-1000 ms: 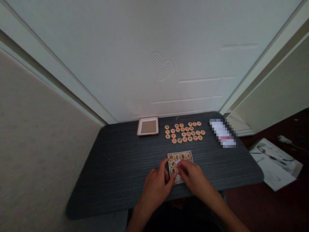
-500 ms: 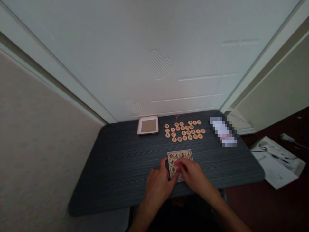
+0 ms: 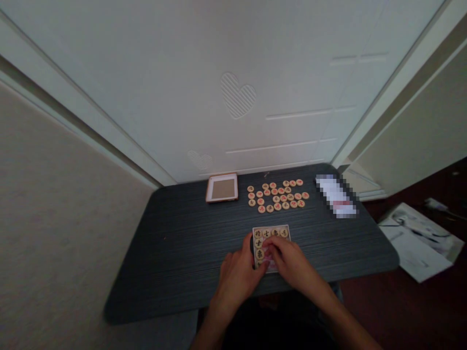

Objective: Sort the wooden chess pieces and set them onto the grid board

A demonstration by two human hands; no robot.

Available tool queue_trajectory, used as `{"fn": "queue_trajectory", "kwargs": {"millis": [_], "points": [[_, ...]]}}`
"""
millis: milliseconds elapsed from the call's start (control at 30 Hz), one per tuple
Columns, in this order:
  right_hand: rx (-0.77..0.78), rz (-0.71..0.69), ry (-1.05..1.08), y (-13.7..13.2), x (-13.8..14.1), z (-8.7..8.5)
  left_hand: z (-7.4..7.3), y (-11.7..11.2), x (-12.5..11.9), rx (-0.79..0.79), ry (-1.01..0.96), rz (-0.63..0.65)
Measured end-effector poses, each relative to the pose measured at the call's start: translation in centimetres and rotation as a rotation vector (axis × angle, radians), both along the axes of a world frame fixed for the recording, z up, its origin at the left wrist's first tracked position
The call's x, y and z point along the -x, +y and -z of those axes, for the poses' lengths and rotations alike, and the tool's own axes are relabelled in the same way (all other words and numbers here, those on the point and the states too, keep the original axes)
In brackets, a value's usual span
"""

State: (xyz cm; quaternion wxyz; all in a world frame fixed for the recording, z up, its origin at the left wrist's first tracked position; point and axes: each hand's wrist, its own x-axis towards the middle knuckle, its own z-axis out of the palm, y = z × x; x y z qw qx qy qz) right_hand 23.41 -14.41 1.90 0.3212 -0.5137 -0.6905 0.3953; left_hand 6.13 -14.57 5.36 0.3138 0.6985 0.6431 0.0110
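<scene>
A small white box (image 3: 270, 226) sits near the table's front edge, with round Chinese chess pieces (image 3: 266, 234) bearing black characters along its far and left sides. My left hand (image 3: 239, 272) is closed around the box's left side, its thumb at the near corner. Over the inside of the box, my right hand (image 3: 290, 260) has its fingers bent and pinched together. Whether a piece is between those fingertips is hidden. Part of the box's pinkish floor and its near right side lie beneath the right hand.
More chess pieces (image 3: 278, 206), red and black, lie in loose rows farther back on the dark table (image 3: 175, 253). A box lid (image 3: 223, 188) is at the back left, a blurred white item (image 3: 336, 195) at the back right. A white wall panel stands behind.
The view has shifted slightly. My right fingers have moved very little over the box, and my left hand keeps its place on the box's side.
</scene>
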Motion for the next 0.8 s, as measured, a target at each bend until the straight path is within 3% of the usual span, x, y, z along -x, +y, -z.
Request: {"fn": "queue_trajectory", "kwargs": {"millis": [200,400,567,800], "points": [[0.02,0.004,-0.017,0.2,-0.3,-0.2,0.6,0.3,1.2,0.044,-0.113,-0.012],[0.059,-0.053,-0.076,-0.3,-0.5,-1.5,0.9,0.2,2.7,0.017,-0.31,0.019],[0.096,-0.098,-0.198,-0.7,0.0,-2.2,1.0,-0.4,2.3,0.009,-0.252,0.019],[0.144,-0.066,-0.279,-0.7,0.8,-1.4,1.4,-0.5,1.9,0.02,-0.235,0.025]]}}
